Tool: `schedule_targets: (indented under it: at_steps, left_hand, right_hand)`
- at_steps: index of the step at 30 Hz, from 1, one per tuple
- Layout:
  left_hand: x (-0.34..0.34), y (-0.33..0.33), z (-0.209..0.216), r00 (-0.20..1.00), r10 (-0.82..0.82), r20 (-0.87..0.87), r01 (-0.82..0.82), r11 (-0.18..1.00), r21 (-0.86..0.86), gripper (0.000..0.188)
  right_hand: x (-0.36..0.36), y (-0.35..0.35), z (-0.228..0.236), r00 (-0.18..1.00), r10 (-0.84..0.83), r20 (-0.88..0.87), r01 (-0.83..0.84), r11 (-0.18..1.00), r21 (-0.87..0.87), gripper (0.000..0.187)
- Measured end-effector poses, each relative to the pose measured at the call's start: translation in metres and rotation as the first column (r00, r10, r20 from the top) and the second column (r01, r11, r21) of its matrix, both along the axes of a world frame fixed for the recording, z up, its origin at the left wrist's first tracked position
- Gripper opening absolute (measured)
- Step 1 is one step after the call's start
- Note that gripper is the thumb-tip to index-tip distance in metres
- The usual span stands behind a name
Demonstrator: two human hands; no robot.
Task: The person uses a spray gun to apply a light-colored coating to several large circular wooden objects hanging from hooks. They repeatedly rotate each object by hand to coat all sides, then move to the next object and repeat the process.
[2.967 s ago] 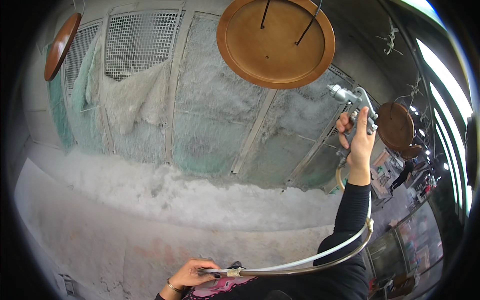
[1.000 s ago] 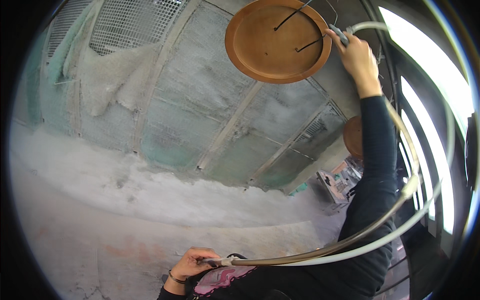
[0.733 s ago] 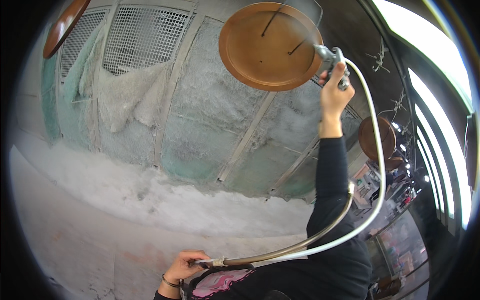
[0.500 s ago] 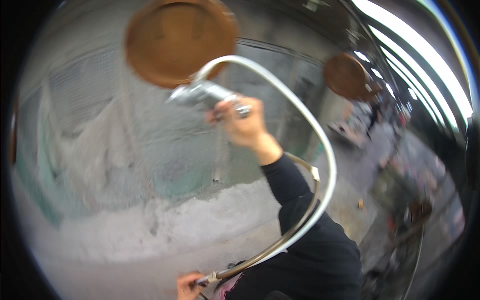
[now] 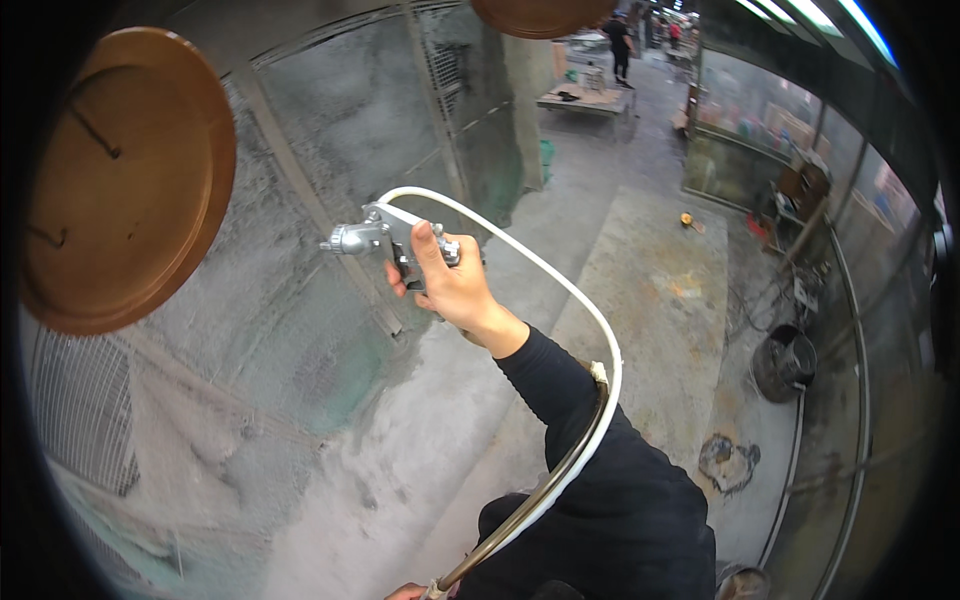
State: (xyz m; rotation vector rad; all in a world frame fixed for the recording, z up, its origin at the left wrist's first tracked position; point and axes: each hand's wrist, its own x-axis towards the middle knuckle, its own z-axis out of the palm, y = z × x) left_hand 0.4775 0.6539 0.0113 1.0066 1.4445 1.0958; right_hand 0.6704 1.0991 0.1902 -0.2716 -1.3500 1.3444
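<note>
Spray gun up in the right hand, near a big round brown disc.
The right hand's fingers are curled tight around the gun's handle, with the thumb up behind it. The gun's silver nose points left; the disc hangs to its left, and they do not touch. A white hose loops from the gun, then runs down beside a brown hose to the left hand. That hand is mostly cut off at the bottom edge, so I can't tell how its fingers are closed.
</note>
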Motion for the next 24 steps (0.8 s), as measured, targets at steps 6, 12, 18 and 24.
schedule_targets:
  at_steps: [6, 12, 18, 24]
  left_hand:
    - [-0.055, 0.024, 0.026, 0.992, -0.114, 0.047, 0.112, 0.993, 0.032, 0.017]
    - [-0.111, 0.002, 0.028, 0.964, -0.241, 0.111, 0.229, 0.968, 0.105, 0.016]
    - [-0.178, -0.048, 0.022, 0.938, -0.295, 0.182, 0.268, 0.950, 0.161, 0.021]
    - [-0.231, -0.101, 0.018, 0.913, -0.322, 0.252, 0.285, 0.943, 0.172, 0.028]
  right_hand:
    - [-0.004, -0.015, 0.022, 0.985, -0.159, -0.070, 0.165, 0.982, 0.089, 0.065]
    - [-0.009, -0.091, 0.039, 0.944, -0.318, -0.088, 0.329, 0.924, 0.194, 0.066]
    - [-0.045, -0.181, 0.061, 0.871, -0.489, -0.053, 0.490, 0.853, 0.178, 0.067]
    - [-0.083, -0.264, 0.064, 0.852, -0.524, 0.020, 0.510, 0.837, 0.200, 0.068]
